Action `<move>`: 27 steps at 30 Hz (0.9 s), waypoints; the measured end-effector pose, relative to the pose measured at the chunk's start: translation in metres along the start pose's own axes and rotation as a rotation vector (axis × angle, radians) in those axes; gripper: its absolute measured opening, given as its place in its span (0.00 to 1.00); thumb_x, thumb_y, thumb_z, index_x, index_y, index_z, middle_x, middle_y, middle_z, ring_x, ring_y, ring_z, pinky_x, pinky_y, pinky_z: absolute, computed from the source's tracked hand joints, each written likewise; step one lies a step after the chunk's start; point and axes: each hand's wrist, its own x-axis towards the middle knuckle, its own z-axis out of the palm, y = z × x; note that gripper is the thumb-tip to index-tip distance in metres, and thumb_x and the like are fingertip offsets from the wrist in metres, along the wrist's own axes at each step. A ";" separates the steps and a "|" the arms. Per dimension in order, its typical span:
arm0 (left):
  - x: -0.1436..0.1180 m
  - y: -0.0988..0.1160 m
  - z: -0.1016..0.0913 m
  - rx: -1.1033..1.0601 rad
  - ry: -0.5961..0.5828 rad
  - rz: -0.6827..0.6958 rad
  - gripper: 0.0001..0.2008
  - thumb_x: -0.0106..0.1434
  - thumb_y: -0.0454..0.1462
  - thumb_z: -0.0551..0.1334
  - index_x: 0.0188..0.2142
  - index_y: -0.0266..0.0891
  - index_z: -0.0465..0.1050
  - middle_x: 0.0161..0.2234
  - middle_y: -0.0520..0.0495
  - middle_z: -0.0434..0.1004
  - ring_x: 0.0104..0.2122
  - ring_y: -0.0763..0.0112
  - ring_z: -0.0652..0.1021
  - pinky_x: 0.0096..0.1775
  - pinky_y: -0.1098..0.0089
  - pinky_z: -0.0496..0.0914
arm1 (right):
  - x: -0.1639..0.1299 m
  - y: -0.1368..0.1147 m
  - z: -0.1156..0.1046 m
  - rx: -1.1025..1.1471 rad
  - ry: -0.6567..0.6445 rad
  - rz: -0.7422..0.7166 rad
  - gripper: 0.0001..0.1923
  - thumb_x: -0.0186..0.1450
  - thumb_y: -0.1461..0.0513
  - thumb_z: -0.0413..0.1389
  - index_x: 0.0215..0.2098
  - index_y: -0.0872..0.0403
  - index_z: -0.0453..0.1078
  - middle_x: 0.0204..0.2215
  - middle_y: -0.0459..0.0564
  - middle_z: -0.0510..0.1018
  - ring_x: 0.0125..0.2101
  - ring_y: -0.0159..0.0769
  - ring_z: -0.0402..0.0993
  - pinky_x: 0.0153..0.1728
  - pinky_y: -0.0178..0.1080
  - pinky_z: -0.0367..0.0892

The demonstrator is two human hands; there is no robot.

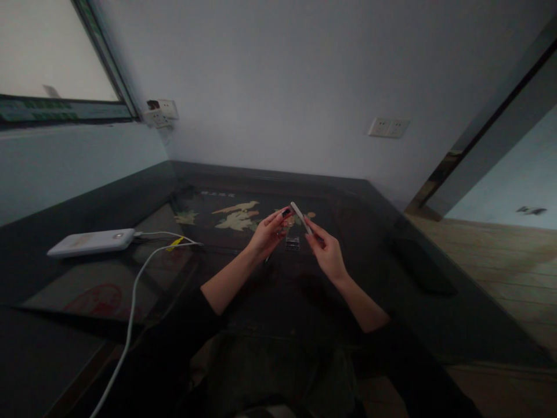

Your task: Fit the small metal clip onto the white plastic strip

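Note:
My left hand [266, 235] is closed, its fingers pinching a small black and reddish object [286, 213] whose kind I cannot make out. In my right hand [326, 251] is a slim, pale, round-ended nail file [298, 213], gripped between thumb and fingers. The tip of the file meets or nearly meets the small object; contact is hard to tell. On the table just below and between both hands sits a small clear box [292, 244]. A thin, light-edged item [267, 257] shows under my left wrist, partly hidden.
Both hands are above a dark glossy table [348, 197] with a floral picture. A white power bank [91, 242] lies at left, its white cable [134, 290] running toward me. At right rests a flat dark object [422, 267]. Wall sockets [389, 128] are beyond the table.

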 end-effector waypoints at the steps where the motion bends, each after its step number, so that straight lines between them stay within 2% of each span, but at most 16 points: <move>1: 0.000 0.000 -0.001 0.002 -0.005 -0.001 0.18 0.53 0.38 0.70 0.44 0.37 0.77 0.51 0.41 0.74 0.29 0.81 0.71 0.29 0.78 0.65 | 0.001 0.001 -0.001 0.012 0.008 0.015 0.24 0.66 0.58 0.52 0.59 0.51 0.66 0.34 0.50 0.77 0.20 0.28 0.65 0.19 0.33 0.63; 3: 0.001 -0.001 -0.002 0.005 -0.005 0.002 0.18 0.54 0.38 0.69 0.45 0.37 0.76 0.52 0.40 0.73 0.30 0.80 0.71 0.29 0.78 0.65 | 0.004 0.004 -0.002 0.048 0.023 0.048 0.24 0.65 0.58 0.52 0.59 0.51 0.65 0.30 0.47 0.74 0.17 0.24 0.59 0.16 0.31 0.58; 6: 0.002 -0.001 -0.003 0.015 0.024 0.002 0.18 0.53 0.37 0.69 0.44 0.38 0.76 0.52 0.41 0.73 0.29 0.81 0.71 0.28 0.79 0.65 | 0.008 0.008 -0.005 0.107 0.033 0.105 0.25 0.65 0.58 0.51 0.61 0.52 0.63 0.25 0.43 0.67 0.14 0.22 0.55 0.13 0.30 0.53; 11: 0.002 -0.002 -0.001 0.021 0.064 0.013 0.18 0.50 0.36 0.71 0.42 0.39 0.75 0.46 0.45 0.77 0.28 0.82 0.72 0.28 0.80 0.65 | 0.011 0.011 -0.006 0.153 0.004 0.200 0.27 0.66 0.60 0.47 0.64 0.50 0.56 0.26 0.41 0.64 0.11 0.21 0.58 0.09 0.28 0.52; 15: 0.003 -0.005 -0.003 0.061 0.100 0.014 0.20 0.47 0.37 0.72 0.41 0.39 0.74 0.42 0.46 0.78 0.29 0.80 0.74 0.28 0.79 0.65 | 0.012 0.016 -0.007 0.124 -0.015 0.284 0.30 0.65 0.62 0.45 0.65 0.47 0.50 0.27 0.41 0.66 0.11 0.22 0.63 0.09 0.28 0.56; 18: 0.005 -0.008 -0.004 0.134 0.122 0.000 0.22 0.46 0.36 0.73 0.41 0.39 0.73 0.38 0.47 0.78 0.30 0.79 0.75 0.28 0.79 0.64 | 0.013 0.021 -0.011 -0.009 -0.055 0.325 0.29 0.64 0.64 0.44 0.64 0.48 0.51 0.25 0.40 0.67 0.12 0.24 0.65 0.11 0.28 0.59; 22: 0.004 -0.013 -0.005 0.223 0.150 -0.025 0.24 0.44 0.35 0.73 0.41 0.38 0.71 0.35 0.49 0.77 0.29 0.78 0.75 0.27 0.79 0.63 | 0.016 0.027 -0.017 -0.303 -0.140 0.352 0.22 0.66 0.65 0.43 0.57 0.53 0.62 0.17 0.41 0.68 0.14 0.29 0.67 0.18 0.32 0.63; 27: 0.002 -0.018 -0.006 0.350 0.119 -0.019 0.24 0.44 0.35 0.73 0.42 0.39 0.70 0.33 0.50 0.77 0.26 0.79 0.73 0.26 0.78 0.62 | 0.018 0.032 -0.019 -0.652 -0.136 0.310 0.12 0.65 0.64 0.49 0.45 0.52 0.69 0.32 0.51 0.78 0.30 0.37 0.74 0.31 0.35 0.63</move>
